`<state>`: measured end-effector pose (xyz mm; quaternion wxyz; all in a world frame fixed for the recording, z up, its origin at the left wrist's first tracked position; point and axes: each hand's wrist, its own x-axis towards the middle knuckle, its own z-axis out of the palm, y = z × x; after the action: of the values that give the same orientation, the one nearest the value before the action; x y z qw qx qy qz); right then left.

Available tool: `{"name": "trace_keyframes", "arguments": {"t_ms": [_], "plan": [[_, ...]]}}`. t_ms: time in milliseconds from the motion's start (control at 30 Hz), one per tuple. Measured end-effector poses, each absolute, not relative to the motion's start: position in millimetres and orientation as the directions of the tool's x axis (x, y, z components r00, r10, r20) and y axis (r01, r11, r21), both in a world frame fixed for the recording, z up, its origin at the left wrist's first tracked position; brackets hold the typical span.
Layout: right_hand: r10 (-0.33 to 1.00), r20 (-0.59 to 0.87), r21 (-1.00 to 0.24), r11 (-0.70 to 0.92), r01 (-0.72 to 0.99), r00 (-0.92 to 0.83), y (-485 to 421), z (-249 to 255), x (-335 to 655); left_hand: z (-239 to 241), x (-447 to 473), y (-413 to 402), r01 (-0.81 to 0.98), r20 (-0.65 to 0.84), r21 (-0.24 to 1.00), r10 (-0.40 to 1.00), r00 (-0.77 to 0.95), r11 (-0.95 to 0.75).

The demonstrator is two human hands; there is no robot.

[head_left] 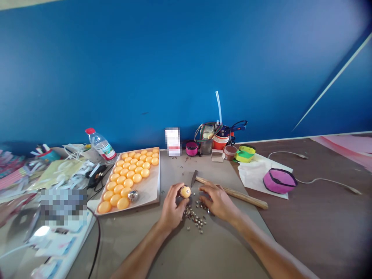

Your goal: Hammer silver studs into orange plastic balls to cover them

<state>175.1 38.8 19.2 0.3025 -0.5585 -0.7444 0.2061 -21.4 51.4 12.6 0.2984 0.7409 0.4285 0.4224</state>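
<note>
In the head view my left hand (172,209) grips a small orange ball (185,192) between thumb and fingers, just above the mat. Shiny metal bits show on the ball's face and around its edge. My right hand (217,199) hovers to the right, fingers bent and thumb apart from them, with nothing visible between. Below and between both hands lies a loose pile of small shiny metal studs (197,221). Behind my right hand rests a hammer (247,198) with a wooden handle, partly covered by that hand.
At left stands a shallow tray (151,182) of orange balls, with one metal-covered ball (133,195) among them. A bottle (103,147), cables and a co-worker's hand (13,207) are further left. Cups and a pink container (279,181) stand behind and right.
</note>
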Motion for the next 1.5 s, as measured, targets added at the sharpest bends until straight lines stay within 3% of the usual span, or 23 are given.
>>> {"name": "trace_keyframes", "arguments": {"t_ms": [67,167,567,1000,1133,1333,1500], "plan": [[0.952,0.153,-0.519,0.306,0.798,-0.266,37,21,175,13,-21,51,0.365,0.361,0.818,0.891,0.276,-0.444],[0.940,0.078,-0.444,0.330,0.833,-0.331,35,26,170,14,-20,50,0.341,0.337,0.843,0.902,0.271,-0.417],[0.896,0.106,-0.436,0.431,0.790,-0.431,33,24,172,12,-21,50,0.211,0.203,0.941,0.940,0.276,-0.265],[0.913,0.173,-0.436,0.407,0.803,-0.369,32,20,165,19,-18,49,0.059,0.075,0.994,0.963,0.260,-0.093],[0.918,0.152,-0.424,0.395,0.815,-0.366,32,18,162,23,-17,48,0.067,0.087,0.992,0.962,0.259,-0.107],[0.928,0.210,-0.475,0.373,0.797,-0.309,33,8,154,19,-18,47,0.107,0.092,0.986,0.948,0.304,-0.130],[0.919,0.372,-0.658,0.361,0.660,-0.132,34,8,155,18,-19,48,0.127,0.110,0.980,0.953,0.283,-0.151]]}}
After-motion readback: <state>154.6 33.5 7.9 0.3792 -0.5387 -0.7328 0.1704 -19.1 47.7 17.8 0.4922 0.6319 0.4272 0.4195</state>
